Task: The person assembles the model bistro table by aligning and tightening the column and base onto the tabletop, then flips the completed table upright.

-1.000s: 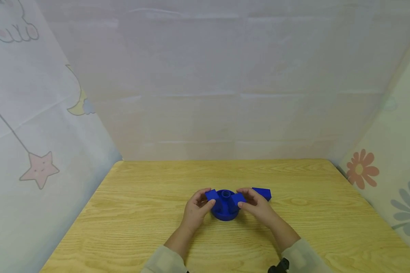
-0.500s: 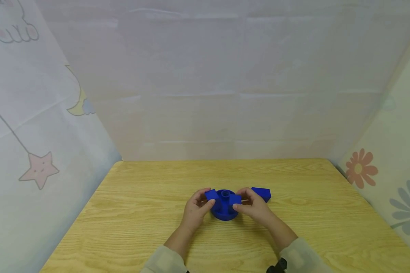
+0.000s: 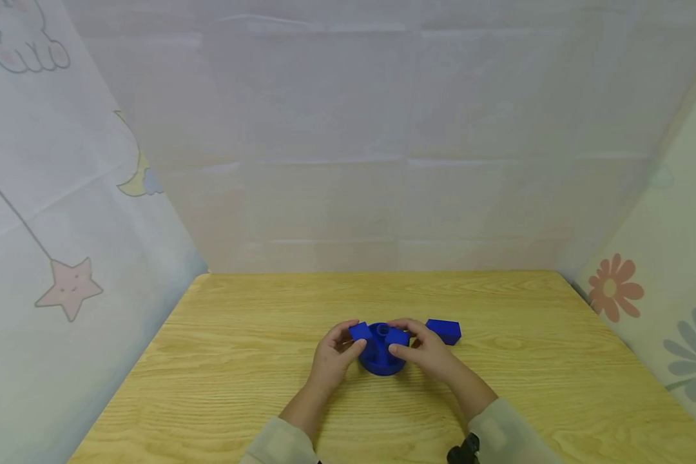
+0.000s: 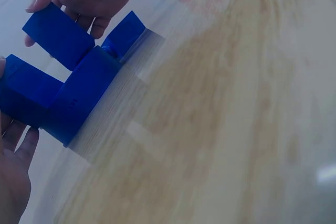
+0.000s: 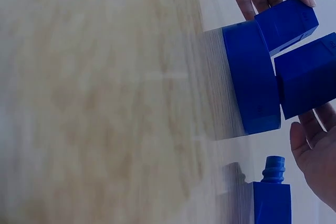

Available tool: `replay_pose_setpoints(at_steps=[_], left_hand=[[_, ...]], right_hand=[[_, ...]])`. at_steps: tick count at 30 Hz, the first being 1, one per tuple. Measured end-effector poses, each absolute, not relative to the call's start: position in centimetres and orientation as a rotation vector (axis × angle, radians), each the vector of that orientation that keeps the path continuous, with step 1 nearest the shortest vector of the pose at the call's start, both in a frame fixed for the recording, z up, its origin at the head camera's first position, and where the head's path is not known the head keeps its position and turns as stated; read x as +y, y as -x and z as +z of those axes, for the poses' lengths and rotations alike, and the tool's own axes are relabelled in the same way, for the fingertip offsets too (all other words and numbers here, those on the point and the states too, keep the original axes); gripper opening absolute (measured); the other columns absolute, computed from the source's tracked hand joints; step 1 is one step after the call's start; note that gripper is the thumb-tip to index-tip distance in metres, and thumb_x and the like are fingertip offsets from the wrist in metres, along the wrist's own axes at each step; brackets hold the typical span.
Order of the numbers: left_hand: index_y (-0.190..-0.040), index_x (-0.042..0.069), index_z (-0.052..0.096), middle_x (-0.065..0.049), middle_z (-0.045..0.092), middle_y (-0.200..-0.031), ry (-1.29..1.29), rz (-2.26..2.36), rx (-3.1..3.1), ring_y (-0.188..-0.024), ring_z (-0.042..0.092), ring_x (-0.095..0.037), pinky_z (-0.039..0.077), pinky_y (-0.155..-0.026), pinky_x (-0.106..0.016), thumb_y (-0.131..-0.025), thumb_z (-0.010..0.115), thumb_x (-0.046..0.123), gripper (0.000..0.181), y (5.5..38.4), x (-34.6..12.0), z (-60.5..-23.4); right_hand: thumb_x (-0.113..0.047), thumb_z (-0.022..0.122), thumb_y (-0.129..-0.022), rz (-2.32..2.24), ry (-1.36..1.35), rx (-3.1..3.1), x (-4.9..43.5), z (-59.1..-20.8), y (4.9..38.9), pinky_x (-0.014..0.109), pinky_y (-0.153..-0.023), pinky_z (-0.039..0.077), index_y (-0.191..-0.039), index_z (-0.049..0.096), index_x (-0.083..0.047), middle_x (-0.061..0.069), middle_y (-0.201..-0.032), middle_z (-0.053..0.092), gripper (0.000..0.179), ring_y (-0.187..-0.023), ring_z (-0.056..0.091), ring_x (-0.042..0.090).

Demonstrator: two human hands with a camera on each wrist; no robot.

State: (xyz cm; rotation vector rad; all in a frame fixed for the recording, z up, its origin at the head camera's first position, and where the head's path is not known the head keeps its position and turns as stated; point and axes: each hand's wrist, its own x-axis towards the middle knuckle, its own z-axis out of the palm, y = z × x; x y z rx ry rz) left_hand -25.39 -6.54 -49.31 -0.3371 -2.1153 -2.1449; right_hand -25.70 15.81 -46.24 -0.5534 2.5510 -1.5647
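A round blue base [image 3: 383, 369] with a raised central ring rests on the wooden table. At its left side my left hand [image 3: 332, 357] grips a blue rectangular block [image 3: 359, 331] that leans outward from the base. My right hand [image 3: 432, 351] pinches a second blue block [image 5: 310, 77] between thumb and fingers over the base's right side. The right wrist view shows a narrow dark neck between this block and the base; its lower end is hidden. A third blue block [image 3: 444, 330] lies just beyond the right hand, with a ribbed stub [image 5: 274, 169] at one end.
The wooden tabletop [image 3: 267, 309] reaches back to a pale cloth wall [image 3: 336, 193]. Printed cloths hang on both sides, with a pink star [image 3: 69, 288] at left and flowers [image 3: 615, 287] at right. A black band [image 3: 464, 449] sits at the right wrist.
The block in my right hand has turned, and that hand's fingers have shifted left over the base. More of the third block shows. My left hand has stayed put.
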Motion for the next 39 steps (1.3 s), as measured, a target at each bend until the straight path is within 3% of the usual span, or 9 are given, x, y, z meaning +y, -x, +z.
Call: replay_pose_setpoints(at_steps=[7, 14, 28, 36, 39], left_hand=[[-0.13, -0.002, 0.057, -0.021, 0.065, -0.119, 0.345, -2.173, -2.086, -0.108, 0.063, -0.021, 0.051, -0.09, -0.018, -0.089, 0.07, 0.005, 0.044, 25.42, -6.45, -49.45], [-0.131, -0.002, 0.057, -0.02, 0.064, -0.12, 0.335, -2.194, -2.101, -0.109, 0.062, -0.02, 0.051, -0.09, -0.017, -0.089, 0.071, 0.007, 0.046, 25.44, -6.51, -49.62], [-0.13, -0.003, 0.057, -0.02, 0.065, -0.118, 0.348, -2.164, -2.089, -0.106, 0.063, -0.016, 0.051, -0.09, -0.018, -0.088, 0.071, 0.007, 0.045, 25.5, -6.52, -49.69], [-0.131, -0.001, 0.058, -0.02, 0.065, -0.119, 0.341, -2.162, -2.102, -0.106, 0.063, -0.014, 0.051, -0.091, -0.018, -0.089, 0.071, 0.006, 0.045, 25.61, -6.58, -49.82], [-0.13, -0.001, 0.057, -0.021, 0.065, -0.118, 0.352, -2.174, -2.089, -0.105, 0.063, -0.014, 0.051, -0.09, -0.017, -0.088, 0.071, 0.007, 0.045, 25.69, -6.64, -49.94]], right_hand=[[-0.029, 0.074, -0.088, -1.613, 0.54, 2.536, 15.66, -46.32, 25.96, 0.046, -0.102, 0.046, -0.132, 0.053, -0.006, 0.013, -0.131, 0.059, 0.054, -0.12, 0.055, 0.028], [-0.034, 0.072, -0.086, -1.639, 0.532, 2.513, 15.78, -46.53, 26.06, 0.039, -0.097, 0.049, -0.133, 0.054, -0.007, 0.013, -0.129, 0.06, 0.057, -0.117, 0.057, 0.026], [-0.024, 0.068, -0.093, -1.68, 0.504, 2.517, 16.17, -46.96, 25.76, 0.049, -0.103, 0.047, -0.14, 0.052, -0.01, 0.015, -0.131, 0.059, 0.052, -0.122, 0.056, 0.033], [-0.022, 0.073, -0.089, -1.719, 0.421, 2.548, 15.98, -47.07, 25.52, 0.031, -0.092, 0.051, -0.139, 0.053, -0.008, 0.012, -0.12, 0.064, 0.055, -0.108, 0.06, 0.022], [-0.023, 0.074, -0.088, -1.728, 0.402, 2.54, 15.7, -47.13, 25.61, 0.032, -0.093, 0.05, -0.139, 0.054, -0.01, 0.011, -0.122, 0.063, 0.057, -0.11, 0.059, 0.021]])
